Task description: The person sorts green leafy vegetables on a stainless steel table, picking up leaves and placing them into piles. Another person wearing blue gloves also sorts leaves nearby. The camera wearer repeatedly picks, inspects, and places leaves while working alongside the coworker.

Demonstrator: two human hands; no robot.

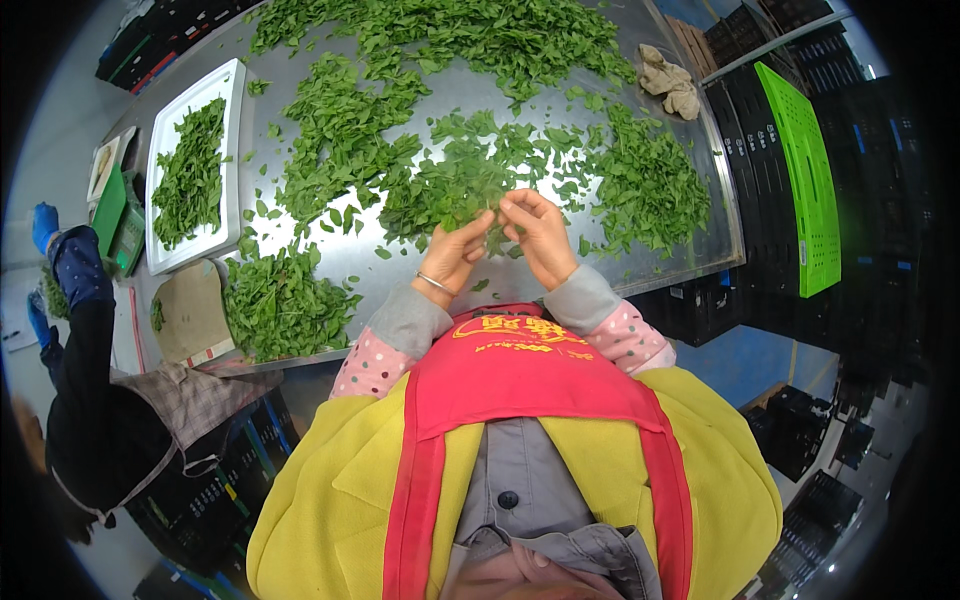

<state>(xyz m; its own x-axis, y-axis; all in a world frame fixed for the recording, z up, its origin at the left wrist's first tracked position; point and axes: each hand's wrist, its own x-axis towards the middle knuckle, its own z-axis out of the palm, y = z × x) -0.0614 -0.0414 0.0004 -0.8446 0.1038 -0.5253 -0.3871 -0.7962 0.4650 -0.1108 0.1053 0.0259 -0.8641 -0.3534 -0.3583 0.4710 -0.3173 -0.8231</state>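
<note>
Over the steel table [382, 289], my left hand [456, 253] and my right hand [538, 236] come close together, fingertips pinched. A blurred green leafy sprig [484, 187] is held between them, its thin stem at the fingertips. Some leaves hang just below the fingers. Beyond my hands lies a loose heap of picked green leaves [427, 195]. To the right is another leaf pile [649, 184]. A denser pile [289, 304] sits at the near left edge.
Left stands a white tray [234, 150] holding leaves, beside a green scale [129, 232]. A co-worker's blue-gloved hand [45, 223] is farther left. More leaves [487, 34] cover the far side. A crumpled cloth [667, 82] lies near stacked black crates [757, 172] and a green crate [806, 180].
</note>
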